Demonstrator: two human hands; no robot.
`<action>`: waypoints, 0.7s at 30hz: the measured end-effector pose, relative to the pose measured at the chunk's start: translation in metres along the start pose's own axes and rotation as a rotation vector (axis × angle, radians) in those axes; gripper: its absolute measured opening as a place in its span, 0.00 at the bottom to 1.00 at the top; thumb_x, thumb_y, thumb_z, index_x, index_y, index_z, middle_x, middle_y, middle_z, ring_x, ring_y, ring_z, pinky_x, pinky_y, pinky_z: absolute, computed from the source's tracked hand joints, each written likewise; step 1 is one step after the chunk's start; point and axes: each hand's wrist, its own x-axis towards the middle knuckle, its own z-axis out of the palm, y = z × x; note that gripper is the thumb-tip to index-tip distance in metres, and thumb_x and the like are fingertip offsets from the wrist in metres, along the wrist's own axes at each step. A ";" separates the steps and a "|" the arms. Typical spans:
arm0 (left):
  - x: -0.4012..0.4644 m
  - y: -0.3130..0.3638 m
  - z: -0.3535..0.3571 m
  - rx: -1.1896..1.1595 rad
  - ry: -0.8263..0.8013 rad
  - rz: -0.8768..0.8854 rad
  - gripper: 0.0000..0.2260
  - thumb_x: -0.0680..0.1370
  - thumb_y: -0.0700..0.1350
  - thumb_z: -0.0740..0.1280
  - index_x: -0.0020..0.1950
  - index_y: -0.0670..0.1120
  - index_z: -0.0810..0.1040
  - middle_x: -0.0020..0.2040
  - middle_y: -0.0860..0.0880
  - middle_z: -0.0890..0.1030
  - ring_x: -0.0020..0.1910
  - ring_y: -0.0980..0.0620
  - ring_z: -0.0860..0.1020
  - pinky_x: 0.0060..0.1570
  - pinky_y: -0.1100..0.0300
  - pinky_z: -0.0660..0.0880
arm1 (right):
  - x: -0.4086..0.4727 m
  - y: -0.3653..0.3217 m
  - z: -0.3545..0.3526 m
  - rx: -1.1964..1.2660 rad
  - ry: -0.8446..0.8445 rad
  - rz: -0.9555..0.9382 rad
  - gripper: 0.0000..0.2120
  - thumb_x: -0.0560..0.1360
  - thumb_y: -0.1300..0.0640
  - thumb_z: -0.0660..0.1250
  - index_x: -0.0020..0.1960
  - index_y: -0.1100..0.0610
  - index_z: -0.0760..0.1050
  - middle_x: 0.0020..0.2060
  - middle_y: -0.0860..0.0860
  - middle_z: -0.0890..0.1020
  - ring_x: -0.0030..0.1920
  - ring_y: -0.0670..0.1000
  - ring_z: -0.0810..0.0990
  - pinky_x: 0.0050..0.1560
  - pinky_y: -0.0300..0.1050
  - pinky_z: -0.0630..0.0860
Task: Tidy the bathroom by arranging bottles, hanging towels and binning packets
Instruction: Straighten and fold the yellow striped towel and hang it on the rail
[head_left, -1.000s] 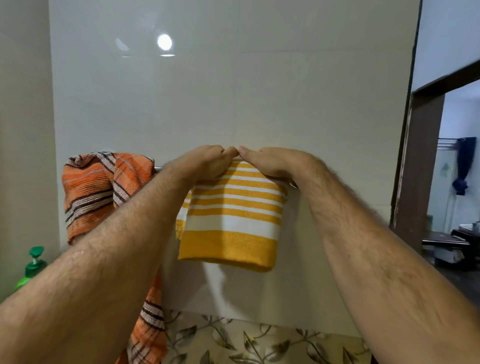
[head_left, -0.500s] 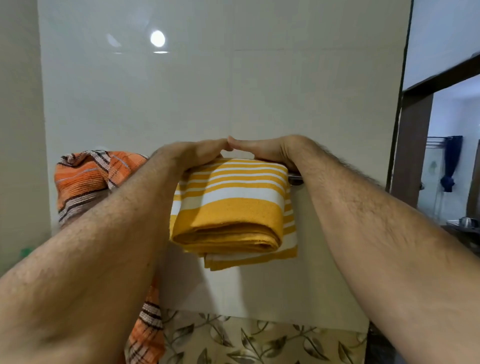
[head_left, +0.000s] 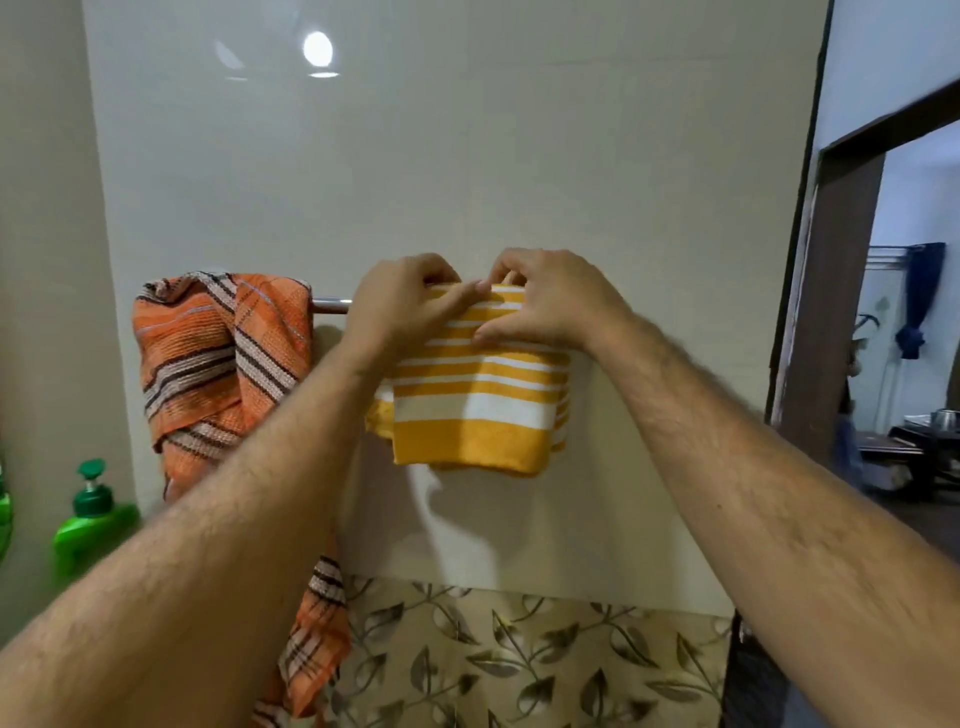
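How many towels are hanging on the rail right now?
2. The orange striped towel is bunched at the rail's left end. The yellow striped towel hangs folded to its right, gripped at the top by the left hand and right hand. No others show.

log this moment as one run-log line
step: hanging towel | left hand: grips yellow-and-white striped folded towel | right hand: grips same | on: chrome wall rail
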 end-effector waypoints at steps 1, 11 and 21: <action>-0.006 -0.001 0.002 -0.005 0.091 0.028 0.18 0.76 0.59 0.70 0.52 0.46 0.83 0.49 0.48 0.84 0.51 0.49 0.80 0.52 0.54 0.75 | -0.007 -0.001 0.005 -0.014 0.088 -0.026 0.30 0.62 0.35 0.77 0.58 0.47 0.77 0.55 0.49 0.80 0.56 0.53 0.77 0.56 0.50 0.75; -0.067 -0.018 0.030 -0.510 0.292 -0.462 0.39 0.62 0.74 0.67 0.62 0.49 0.64 0.60 0.48 0.76 0.59 0.50 0.77 0.56 0.60 0.71 | -0.080 -0.003 0.072 0.715 0.449 0.524 0.38 0.66 0.33 0.73 0.64 0.55 0.66 0.59 0.51 0.76 0.58 0.55 0.77 0.60 0.58 0.75; -0.064 -0.017 0.043 -0.531 0.022 -0.402 0.41 0.57 0.69 0.75 0.62 0.58 0.62 0.53 0.62 0.76 0.55 0.56 0.78 0.57 0.56 0.75 | -0.068 0.026 0.075 1.033 0.216 0.503 0.20 0.71 0.50 0.77 0.58 0.56 0.77 0.50 0.51 0.85 0.50 0.52 0.85 0.55 0.57 0.81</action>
